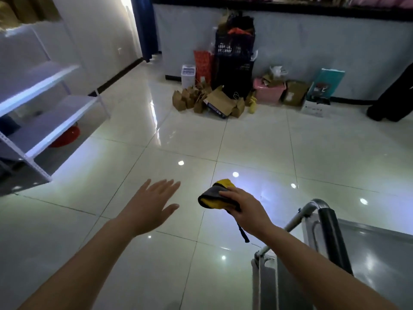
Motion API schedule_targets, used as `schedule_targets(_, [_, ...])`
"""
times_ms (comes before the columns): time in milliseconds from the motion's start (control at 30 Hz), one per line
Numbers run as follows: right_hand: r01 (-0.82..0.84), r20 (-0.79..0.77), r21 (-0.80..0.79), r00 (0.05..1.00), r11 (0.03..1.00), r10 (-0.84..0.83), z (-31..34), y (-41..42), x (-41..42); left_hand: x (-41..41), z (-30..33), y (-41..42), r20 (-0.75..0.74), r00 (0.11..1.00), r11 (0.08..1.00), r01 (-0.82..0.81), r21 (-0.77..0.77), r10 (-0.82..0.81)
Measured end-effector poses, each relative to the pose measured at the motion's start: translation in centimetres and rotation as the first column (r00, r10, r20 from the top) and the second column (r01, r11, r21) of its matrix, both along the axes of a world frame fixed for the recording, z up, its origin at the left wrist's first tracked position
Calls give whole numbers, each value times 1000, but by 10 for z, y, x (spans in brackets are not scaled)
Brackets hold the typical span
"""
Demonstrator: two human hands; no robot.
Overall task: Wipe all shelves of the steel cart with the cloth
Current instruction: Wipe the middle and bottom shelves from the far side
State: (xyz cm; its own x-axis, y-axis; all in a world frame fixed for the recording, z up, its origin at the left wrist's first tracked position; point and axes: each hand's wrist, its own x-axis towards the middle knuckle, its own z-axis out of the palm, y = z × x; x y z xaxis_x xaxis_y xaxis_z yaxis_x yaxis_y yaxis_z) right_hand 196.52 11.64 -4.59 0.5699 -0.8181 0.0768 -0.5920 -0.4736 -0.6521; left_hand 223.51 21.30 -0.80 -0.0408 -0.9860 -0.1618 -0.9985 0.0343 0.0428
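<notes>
The cloth [218,196], yellow with a grey side, is folded into a wad and gripped in the right hand [242,209], fingers curled over its top, with a dark strap dangling below the wrist; it is held in the air above the floor, not touching anything. The left hand [152,204] is held out beside it, palm down, fingers straight and slightly spread, holding nothing, and the two hands are apart. The steel cart [366,260] shows only at the lower right corner: its tubular handle with a dark grip and part of a grey top shelf, just beside the right forearm. The floor [201,142] is glossy pale tile that mirrors ceiling lights. On the left stands a white shelving unit [40,104] with a red round object [67,136] beneath its lowest shelf. Against the far wall, dark plastic crates [234,61] are stacked and heaped with dark and orange things that cannot be made out. A small white bin [188,74] and a red bag [203,63] stand beside them. In front lie brown paper bags [190,99] and a tipped cardboard box [220,101]. Further right sit a pink tub [269,91] stuffed with paper, another cardboard box [295,92] and a teal box [326,82].
</notes>
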Motion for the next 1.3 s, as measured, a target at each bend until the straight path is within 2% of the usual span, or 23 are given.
schedule_targets(233, [159, 41, -125, 987, 979, -155, 19, -91, -13, -10, -6, -123, -90, 981, 982, 163, -95, -172])
schedule_targets(367, [171, 29, -178, 985, 969, -169, 33, -168, -37, -28, 2, -218, -81, 967, 961, 227, -156, -241])
schedule_targets(467, [244, 48, -213, 970, 946, -239, 41, -232, -61, -43, 11, -294, -76, 953, 945, 278, -171, -294])
schedule_targets(700, [441, 95, -142, 897, 886, -431, 45, -350, -120, -87, 24, -458, -35, 902, 895, 420, -153, -429])
schedule_targets(833, [565, 64, -121, 825, 816, -562, 40, -397, -156, -131, 28, -543, 4, 820, 811, 567, -143, -572])
schedule_targets(1067, [800, 90, -37, 600, 599, -795, 14, -471, -218, -221, 21, -698, 105, 581, 571, 813, -113, -807])
schedule_targets(1300, [979, 73, 67, 189, 194, -979, -10, -505, -260, -324, 18, -820, 19, 312, 307, 943, -130, -950])
